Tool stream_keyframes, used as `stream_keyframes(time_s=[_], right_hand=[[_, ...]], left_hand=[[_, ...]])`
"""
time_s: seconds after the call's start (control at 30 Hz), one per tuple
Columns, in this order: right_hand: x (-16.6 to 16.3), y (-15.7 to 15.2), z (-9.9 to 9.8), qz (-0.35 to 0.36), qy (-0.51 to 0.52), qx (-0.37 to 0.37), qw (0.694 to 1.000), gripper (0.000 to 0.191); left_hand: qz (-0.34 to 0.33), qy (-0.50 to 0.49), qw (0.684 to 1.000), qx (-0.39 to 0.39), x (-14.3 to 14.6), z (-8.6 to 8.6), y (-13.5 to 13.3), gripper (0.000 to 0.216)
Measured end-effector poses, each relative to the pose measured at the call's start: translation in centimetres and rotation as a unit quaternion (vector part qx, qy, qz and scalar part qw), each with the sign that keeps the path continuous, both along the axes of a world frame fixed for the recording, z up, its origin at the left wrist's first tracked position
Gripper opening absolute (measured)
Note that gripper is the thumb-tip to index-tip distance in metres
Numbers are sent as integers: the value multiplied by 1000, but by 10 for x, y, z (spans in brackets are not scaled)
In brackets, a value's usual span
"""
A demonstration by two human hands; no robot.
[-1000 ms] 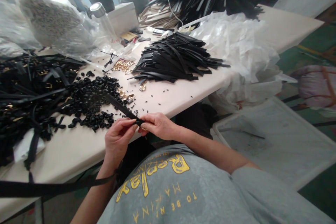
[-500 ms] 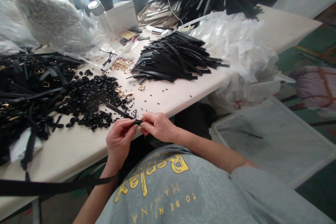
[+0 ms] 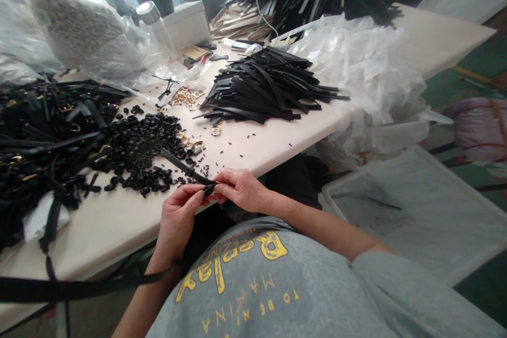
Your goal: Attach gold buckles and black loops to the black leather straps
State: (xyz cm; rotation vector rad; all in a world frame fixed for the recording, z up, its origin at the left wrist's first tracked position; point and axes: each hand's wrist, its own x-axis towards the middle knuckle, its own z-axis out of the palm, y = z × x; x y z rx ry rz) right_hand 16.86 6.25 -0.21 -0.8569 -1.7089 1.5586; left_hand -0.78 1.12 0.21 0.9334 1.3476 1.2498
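A narrow black strap runs from between my fingers out over the table's front edge, with a small band around it partway along. My left hand pinches the strap's near part between thumb and fingertips. Close beside it, my right hand is closed on the same strap, thumb against forefinger. The near part looks bent or doubled at the fingertips, which partly hide it. Just beyond the hands lies a heap of small black loops. Gold-coloured buckles lie behind it.
A pile of loose black straps lies mid-table. Straps with gold buckles are heaped at the left. Crumpled clear plastic hangs over the right edge, above a pale bin. A clear bottle stands at the back.
The strap now bends more at my fingertips, and its far part has tilted up slightly. My left fingertips have shifted a little lower, close against the right ones. Both hands keep their hold.
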Motion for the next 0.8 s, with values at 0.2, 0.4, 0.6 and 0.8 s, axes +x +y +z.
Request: stream_keyframes(time_s=[0.2, 0.4, 0.6, 0.8], right_hand=[[-3, -2, 7, 3, -47, 33, 998, 6], [-3, -1, 6, -30, -54, 38, 997, 6], [-5, -2, 2, -28, -23, 8, 999, 7], [-8, -2, 5, 2, 3, -27, 1000, 5]], left_hand=[[6, 169, 983, 65, -5, 5, 3, 16], [1, 145, 987, 73, 0, 4, 1, 19], [13, 150, 985, 83, 4, 2, 0, 21], [1, 189, 974, 128, -2, -2, 4, 10]])
